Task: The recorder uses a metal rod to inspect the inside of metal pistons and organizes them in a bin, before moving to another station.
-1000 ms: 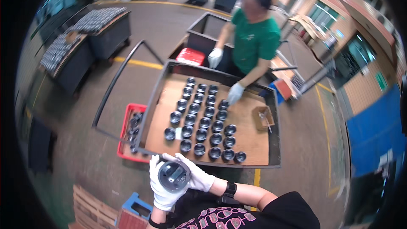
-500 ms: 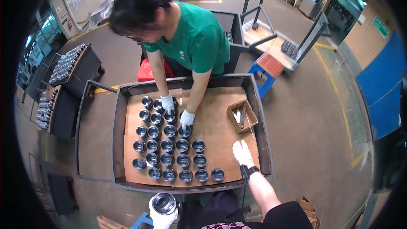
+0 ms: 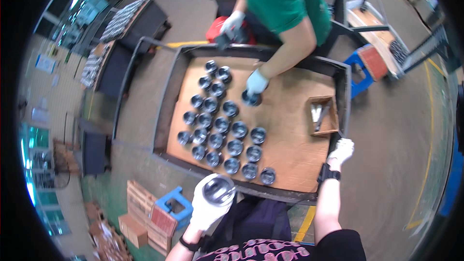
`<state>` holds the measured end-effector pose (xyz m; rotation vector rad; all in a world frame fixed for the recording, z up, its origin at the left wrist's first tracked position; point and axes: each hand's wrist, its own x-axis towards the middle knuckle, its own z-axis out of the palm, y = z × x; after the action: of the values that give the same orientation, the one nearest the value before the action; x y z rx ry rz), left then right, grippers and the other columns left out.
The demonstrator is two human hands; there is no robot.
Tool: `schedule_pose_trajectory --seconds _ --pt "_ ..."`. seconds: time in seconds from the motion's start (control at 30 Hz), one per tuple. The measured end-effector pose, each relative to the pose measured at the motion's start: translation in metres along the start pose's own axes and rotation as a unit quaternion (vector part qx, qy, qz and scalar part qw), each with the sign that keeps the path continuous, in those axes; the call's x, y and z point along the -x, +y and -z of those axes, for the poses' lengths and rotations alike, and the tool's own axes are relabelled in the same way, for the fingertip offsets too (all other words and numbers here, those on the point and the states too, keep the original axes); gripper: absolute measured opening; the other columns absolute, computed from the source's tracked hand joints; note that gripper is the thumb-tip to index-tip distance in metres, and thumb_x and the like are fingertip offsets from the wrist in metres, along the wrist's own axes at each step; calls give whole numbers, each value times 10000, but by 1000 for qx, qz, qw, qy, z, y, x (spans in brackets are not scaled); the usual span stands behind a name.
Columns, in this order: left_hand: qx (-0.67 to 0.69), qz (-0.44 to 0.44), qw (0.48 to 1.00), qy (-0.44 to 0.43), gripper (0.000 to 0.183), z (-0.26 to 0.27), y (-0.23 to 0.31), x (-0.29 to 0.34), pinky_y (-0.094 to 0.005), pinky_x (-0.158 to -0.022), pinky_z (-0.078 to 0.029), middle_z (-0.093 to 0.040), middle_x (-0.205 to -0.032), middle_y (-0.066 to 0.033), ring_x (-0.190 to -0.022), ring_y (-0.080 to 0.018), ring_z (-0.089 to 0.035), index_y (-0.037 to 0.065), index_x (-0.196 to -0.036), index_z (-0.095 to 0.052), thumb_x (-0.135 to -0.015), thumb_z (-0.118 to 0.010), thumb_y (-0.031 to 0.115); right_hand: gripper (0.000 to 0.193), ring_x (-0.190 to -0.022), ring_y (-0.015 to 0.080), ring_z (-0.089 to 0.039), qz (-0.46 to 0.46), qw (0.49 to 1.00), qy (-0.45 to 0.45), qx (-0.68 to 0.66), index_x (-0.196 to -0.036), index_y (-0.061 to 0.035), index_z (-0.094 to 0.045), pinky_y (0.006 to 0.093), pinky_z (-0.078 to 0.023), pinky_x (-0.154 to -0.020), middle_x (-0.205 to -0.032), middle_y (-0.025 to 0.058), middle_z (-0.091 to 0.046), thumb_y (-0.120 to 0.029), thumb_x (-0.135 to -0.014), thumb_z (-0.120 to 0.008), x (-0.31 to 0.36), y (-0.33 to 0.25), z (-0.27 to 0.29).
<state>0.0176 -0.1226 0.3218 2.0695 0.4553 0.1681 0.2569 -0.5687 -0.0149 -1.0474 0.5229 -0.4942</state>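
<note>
My left hand (image 3: 207,210), in a white glove, is closed round an engine piston (image 3: 218,190), held before the near rim of the cart. The piston's open, hollow end faces up. My right hand (image 3: 342,150), also gloved, is closed on the cart's right rim (image 3: 347,111). In the cart, rows of similar pistons (image 3: 222,124) stand on brown cardboard (image 3: 290,135). Across from me, a person in a green shirt (image 3: 290,0) has one gloved hand (image 3: 257,83) on a piston in the cart. Their other hand (image 3: 234,23) is blurred, with dark parts at the far rim.
A small cardboard box (image 3: 325,115) with metal tools lies at the cart's right side. Blue stools with red-brown tops stand at the far right (image 3: 372,63) and near left (image 3: 175,208). Wooden pallets (image 3: 145,212) lie near left. Carts of metal parts (image 3: 116,24) stand far left.
My view has turned left. My left hand has raised the piston closer to the cart; my right hand has moved from above the cardboard to the right rim. The person has lifted one hand from the rows.
</note>
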Motion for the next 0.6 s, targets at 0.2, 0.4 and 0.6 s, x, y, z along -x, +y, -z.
schedule_pose_trajectory --seconds 0.2,0.4,0.6 --pt "6 -70 997 30 775 21 9 -1 -379 -991 -548 -674 -1229 -140 -1128 -259 -681 12 -1358 -538 -691 -922 105 445 -701 109 -483 168 969 -30 177 -866 -96 -526 280 -415 -682 -740 5 -524 -429 -1130 -392 141 -230 -135" --pt "25 -120 991 54 754 72 3 43 -370 -982 -548 -670 -1217 -146 -1110 -263 -686 8 -1332 -559 -690 -936 129 512 -585 115 -462 117 936 -329 33 -875 -89 -463 274 -371 -533 -705 40 -530 -557 -1083 -445 297 -308 -234" --pt "22 -156 983 90 740 138 -15 101 -358 -976 -562 -686 -1224 -125 -1095 -227 -697 21 -1335 -579 -692 -933 116 581 -570 175 -486 135 826 -545 36 -724 -100 -455 300 -372 -521 -623 29 -486 -560 -1079 -427 438 -338 -289"
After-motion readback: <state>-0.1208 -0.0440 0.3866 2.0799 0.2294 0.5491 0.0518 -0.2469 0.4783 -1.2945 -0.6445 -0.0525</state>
